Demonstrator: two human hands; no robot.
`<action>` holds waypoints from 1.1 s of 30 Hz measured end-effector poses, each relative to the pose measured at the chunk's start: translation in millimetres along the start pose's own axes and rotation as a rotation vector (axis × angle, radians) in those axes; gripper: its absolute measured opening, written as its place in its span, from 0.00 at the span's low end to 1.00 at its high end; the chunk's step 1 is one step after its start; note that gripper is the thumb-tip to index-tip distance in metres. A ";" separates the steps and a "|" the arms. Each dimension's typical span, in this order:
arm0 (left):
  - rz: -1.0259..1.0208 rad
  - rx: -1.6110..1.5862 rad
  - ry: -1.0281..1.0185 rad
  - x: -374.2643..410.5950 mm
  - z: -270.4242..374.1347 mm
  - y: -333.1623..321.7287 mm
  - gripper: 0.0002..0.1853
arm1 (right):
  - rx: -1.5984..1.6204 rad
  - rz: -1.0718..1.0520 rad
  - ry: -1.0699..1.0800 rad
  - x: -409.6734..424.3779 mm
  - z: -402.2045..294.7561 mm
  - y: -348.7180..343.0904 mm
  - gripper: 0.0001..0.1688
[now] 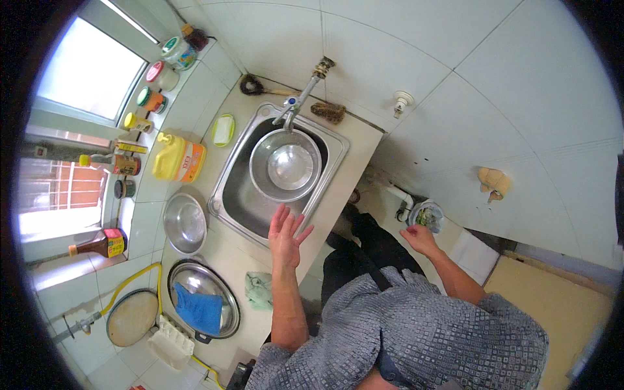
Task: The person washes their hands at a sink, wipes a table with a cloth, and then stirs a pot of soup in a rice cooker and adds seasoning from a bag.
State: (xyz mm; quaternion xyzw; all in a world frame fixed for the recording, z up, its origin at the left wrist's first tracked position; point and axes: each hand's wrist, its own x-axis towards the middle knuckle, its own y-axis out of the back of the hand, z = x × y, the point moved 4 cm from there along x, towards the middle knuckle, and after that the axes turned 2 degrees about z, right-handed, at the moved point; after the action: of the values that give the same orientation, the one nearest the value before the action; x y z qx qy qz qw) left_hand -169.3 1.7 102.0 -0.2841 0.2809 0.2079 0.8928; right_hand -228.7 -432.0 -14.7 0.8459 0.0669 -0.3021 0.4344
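Note:
My left hand (286, 241) is held over the front edge of the stainless steel sink (246, 204), palm turned up and fingers spread, holding nothing. Inside the sink, below the faucet (291, 105), sits a round metal basin (287, 168) that looks wet or holds clear water. To the right, away from the counter, my right hand (420, 240) hangs beside a small lined bin (438, 225) with green scraps in it. Its fingers are curled; no held thing shows, though their inner side is hidden.
On the counter are another metal bowl (185, 224), a pan lid (229, 302) under a blue cloth (199, 308), a green cloth (258, 288), a yellow detergent jug (179, 158) and a soap dish (224, 141). A brush (327, 112) lies behind the sink. Jars line the windowsill (187, 73).

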 end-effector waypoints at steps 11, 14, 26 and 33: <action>-0.121 0.125 0.015 -11.6 -40.9 -44.9 0.30 | 0.108 -0.026 -0.184 -75.9 119.3 2.6 0.34; -0.103 0.144 0.002 -27.2 -47.4 -63.0 0.29 | 0.171 -0.030 -0.169 -64.0 131.1 2.7 0.34; -0.117 0.307 0.081 -84.9 -116.5 -145.2 0.30 | 0.446 0.112 -0.226 -48.3 249.1 49.6 0.24; -0.399 0.476 0.220 -97.8 -181.0 -227.3 0.27 | 0.676 0.187 -0.288 -89.4 239.4 128.9 0.30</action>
State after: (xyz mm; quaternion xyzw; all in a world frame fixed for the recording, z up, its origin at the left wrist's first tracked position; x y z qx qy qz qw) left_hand -192.0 -302.9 128.1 -0.1377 0.3554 -0.0745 0.9215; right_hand -361.0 -683.4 20.3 0.8928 -0.1759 -0.3818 0.1617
